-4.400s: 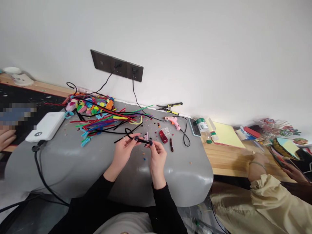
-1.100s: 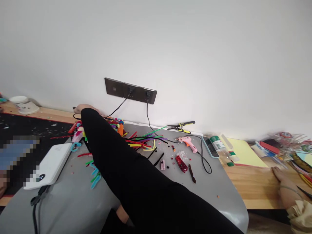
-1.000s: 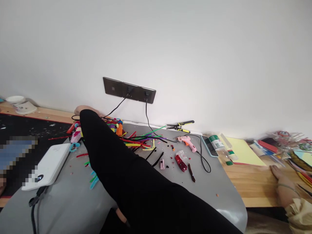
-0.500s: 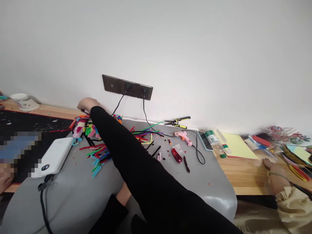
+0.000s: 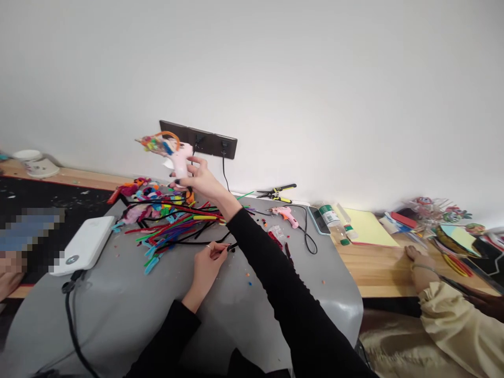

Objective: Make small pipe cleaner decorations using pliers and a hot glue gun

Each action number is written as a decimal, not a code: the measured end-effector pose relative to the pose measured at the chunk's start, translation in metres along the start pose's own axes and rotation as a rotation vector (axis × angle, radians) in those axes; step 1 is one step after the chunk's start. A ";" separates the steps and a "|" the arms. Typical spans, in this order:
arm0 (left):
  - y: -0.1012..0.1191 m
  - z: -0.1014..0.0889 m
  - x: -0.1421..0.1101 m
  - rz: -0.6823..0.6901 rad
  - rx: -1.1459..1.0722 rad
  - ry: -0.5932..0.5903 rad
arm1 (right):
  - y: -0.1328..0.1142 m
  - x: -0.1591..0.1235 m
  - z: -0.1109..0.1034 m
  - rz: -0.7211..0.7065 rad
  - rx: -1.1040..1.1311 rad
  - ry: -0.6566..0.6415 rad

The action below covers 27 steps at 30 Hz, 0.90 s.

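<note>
My right hand (image 5: 205,181) is raised over the back of the grey table (image 5: 165,320), closed round the handle of a pink glue gun (image 5: 181,160). Colourful bits and an orange loop show about the gun's front, which points left. Lower down, my left hand (image 5: 207,266) pinches a black pipe cleaner (image 5: 233,246) between thumb and fingers; my right sleeve hides part of it. Just behind that hand lies a spread of coloured pipe cleaners (image 5: 157,239). A heap of fuzzy coloured pieces (image 5: 151,197) sits below the raised gun.
A second pink glue gun (image 5: 286,214) lies right of my arm, near yellow-black pliers (image 5: 277,192). Further right are a phone (image 5: 318,220), a bottle (image 5: 333,220) and yellow paper (image 5: 370,228). A white power bank (image 5: 86,244) lies left. Other people's hands (image 5: 419,257) are at both sides.
My right hand has come up from the heap at the back left with a glue gun in it. My left hand, previously hidden behind the sleeve, now shows.
</note>
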<state>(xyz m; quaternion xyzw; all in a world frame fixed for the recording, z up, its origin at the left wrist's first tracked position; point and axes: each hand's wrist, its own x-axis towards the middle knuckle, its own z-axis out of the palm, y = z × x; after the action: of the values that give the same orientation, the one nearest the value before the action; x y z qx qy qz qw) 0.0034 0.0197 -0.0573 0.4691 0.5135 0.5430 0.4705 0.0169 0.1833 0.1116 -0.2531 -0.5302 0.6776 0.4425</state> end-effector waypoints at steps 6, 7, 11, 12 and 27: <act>-0.003 -0.001 0.002 -0.028 -0.019 -0.022 | -0.010 -0.071 -0.054 -0.138 -0.208 0.066; -0.004 -0.002 0.003 -0.027 -0.015 -0.021 | -0.010 -0.078 -0.059 -0.172 -0.233 0.084; -0.007 -0.003 0.003 -0.003 0.016 -0.027 | -0.004 -0.099 -0.071 -0.266 -0.311 0.143; -0.007 -0.004 0.003 0.007 0.028 -0.030 | -0.002 -0.103 -0.073 -0.277 -0.326 0.158; 0.002 -0.003 -0.002 0.118 0.132 -0.057 | 0.011 -0.142 -0.102 -0.268 -0.218 0.378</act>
<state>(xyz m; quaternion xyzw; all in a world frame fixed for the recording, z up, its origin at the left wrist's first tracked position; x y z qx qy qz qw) 0.0011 0.0169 -0.0556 0.5439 0.5058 0.5213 0.4202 0.1640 0.1102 0.0521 -0.3489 -0.5366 0.4926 0.5895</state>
